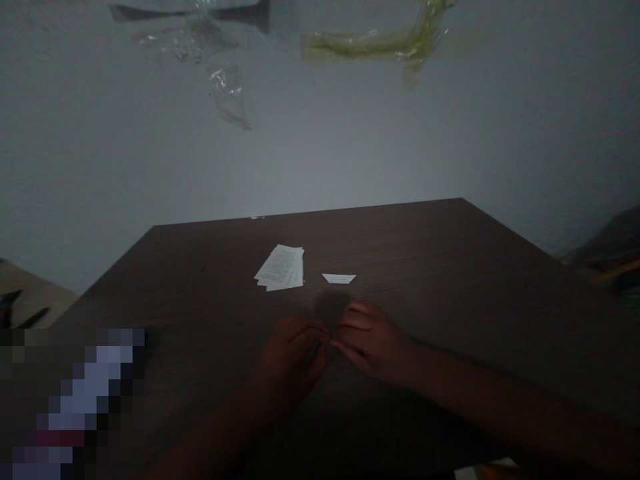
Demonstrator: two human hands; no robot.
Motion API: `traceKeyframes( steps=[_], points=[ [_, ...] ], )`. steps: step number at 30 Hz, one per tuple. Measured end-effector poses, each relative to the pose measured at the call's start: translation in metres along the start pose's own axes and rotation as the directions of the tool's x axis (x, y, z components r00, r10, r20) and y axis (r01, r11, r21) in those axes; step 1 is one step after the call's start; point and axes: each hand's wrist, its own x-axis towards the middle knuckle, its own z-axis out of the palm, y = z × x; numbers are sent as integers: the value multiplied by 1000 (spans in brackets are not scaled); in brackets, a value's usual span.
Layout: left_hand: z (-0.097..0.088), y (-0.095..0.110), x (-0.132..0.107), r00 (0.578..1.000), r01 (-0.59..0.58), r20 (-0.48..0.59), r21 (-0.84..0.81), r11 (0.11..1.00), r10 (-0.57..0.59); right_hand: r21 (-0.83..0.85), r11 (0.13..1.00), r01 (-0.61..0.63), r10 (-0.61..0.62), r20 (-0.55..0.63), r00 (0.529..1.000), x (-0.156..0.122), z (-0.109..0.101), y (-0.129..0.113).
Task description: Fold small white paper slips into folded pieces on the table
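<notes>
In the dim light my left hand (295,350) and my right hand (373,340) meet over the near middle of the table, fingertips touching or almost touching. Both are closed in a pinch. Whatever sits between the fingertips is too small and dark to make out. Just beyond my right hand lies a small white folded paper piece (339,279), shaped like a trapezoid with its long side at the back. To its left, a loose stack of printed paper sheets (280,267) lies fanned on the tabletop.
The dark wood-grain table (410,260) reaches back to a grey wall (340,147). A tiny white scrap (257,217) lies at its far edge. Yellowish tape (360,47) and clear tape (230,97) cling to the wall. A pixelated patch (90,400) hides the lower left.
</notes>
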Motion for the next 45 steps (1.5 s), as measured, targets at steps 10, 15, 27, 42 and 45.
traceKeyframes(
  steps=[10,15,27,42,45],
  points=[
    [-8,4,4,999,-31,-7,305,952,35,-74,994,86,-91,-69,993,6,-8,-11],
    [-24,-11,4,997,76,-4,349,934,-80,-57,997,45,-51,-112,992,6,-15,1],
    [0,4,3,997,-48,-43,234,971,60,-88,995,37,-40,-31,999,8,-6,-5],
    [-23,-16,5,998,49,-50,322,945,-35,-113,993,37,-48,-95,994,6,-16,6],
    [-18,-17,2,999,-24,-31,253,967,33,-92,995,42,-49,-80,996,5,-15,7]
  ],
)
